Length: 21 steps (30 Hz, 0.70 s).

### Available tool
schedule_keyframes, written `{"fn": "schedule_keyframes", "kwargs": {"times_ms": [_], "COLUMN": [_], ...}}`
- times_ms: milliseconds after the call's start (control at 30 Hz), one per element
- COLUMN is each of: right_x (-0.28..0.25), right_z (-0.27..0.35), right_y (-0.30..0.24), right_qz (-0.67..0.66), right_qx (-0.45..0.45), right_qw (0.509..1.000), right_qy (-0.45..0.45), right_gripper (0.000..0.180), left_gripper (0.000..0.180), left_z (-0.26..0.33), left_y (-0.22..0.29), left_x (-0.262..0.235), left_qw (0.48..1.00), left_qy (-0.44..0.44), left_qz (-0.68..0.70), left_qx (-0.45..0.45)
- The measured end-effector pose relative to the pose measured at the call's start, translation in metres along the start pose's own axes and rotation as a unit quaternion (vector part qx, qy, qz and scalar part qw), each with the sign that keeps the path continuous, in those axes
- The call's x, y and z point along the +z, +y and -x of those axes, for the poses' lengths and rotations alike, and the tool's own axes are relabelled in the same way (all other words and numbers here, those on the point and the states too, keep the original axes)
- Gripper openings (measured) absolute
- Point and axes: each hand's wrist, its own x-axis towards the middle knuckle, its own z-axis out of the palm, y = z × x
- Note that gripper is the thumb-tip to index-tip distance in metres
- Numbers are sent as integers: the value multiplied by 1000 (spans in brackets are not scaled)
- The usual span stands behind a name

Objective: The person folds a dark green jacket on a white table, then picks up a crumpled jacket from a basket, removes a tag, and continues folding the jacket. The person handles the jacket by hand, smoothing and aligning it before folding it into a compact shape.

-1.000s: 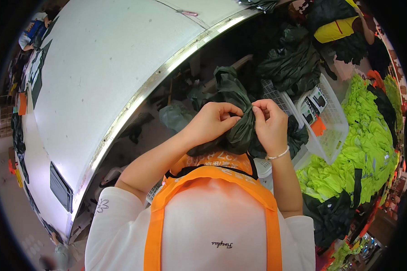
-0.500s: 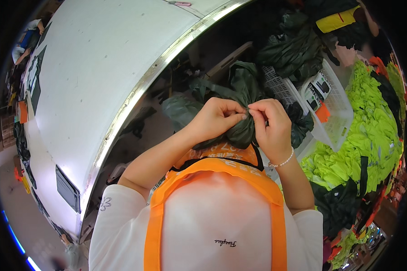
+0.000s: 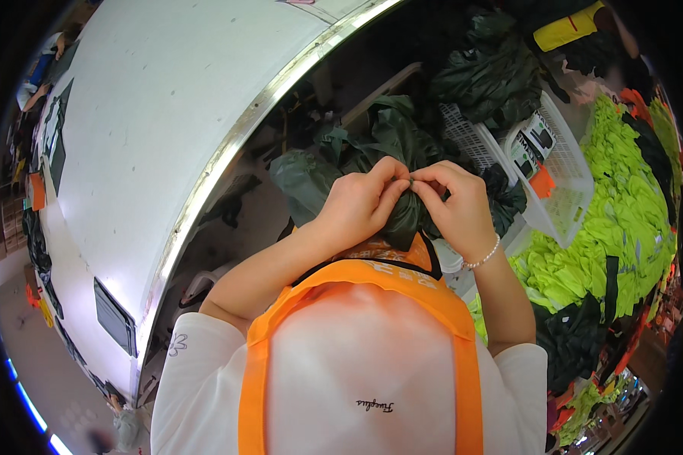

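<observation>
One gathered bunch of dark green sheeting (image 3: 393,135) is being pinched in narrow grips by the left hand (image 3: 363,199) and right hand (image 3: 457,203), in front of the orange apron (image 3: 425,298), beside the white counter (image 3: 171,125). Gathering is being judged done; what is being left undone cannot be told, the pinched spot being mostly covered.

Plastic bag (image 3: 402,221) dk grn, near-blk in folds; table (image 3: 159,114) pale gry-wht w/ scattered dk specks. Shirt (image 3: 357,341) wht w/ blk flower outline on sleeve (image 3: 205,364) & small blk script on chest; apron (image 3: 255,387) brt orng w/ blk trim & wht print; bracelet (image 3: 484,255) wht. Cloth heap (image 3: 622,227) neon yel-grn, basket (image 3: 571,155) wht w/ grid of holes, scrap (image 3: 542,182) in it orng.
</observation>
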Motion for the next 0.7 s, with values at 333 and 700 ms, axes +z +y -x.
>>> {"fn": "schedule_keyframes", "kwargs": {"times_ms": [333,700], "right_x": [-22,-28], "right_z": [3,4], "right_y": [-4,52], "right_qz": [220,-553], "right_qx": [-72,392], "right_qw": [971,686], "right_qy": [-62,-263], "right_gripper": [7,12], "left_gripper": [16,17], "left_z": [-4,-2], "left_y": [0,4], "left_x": [11,23], "left_qw": [994,979], "left_qy": [-21,-17], "left_qz": [-108,-190], "left_qx": [9,66]}}
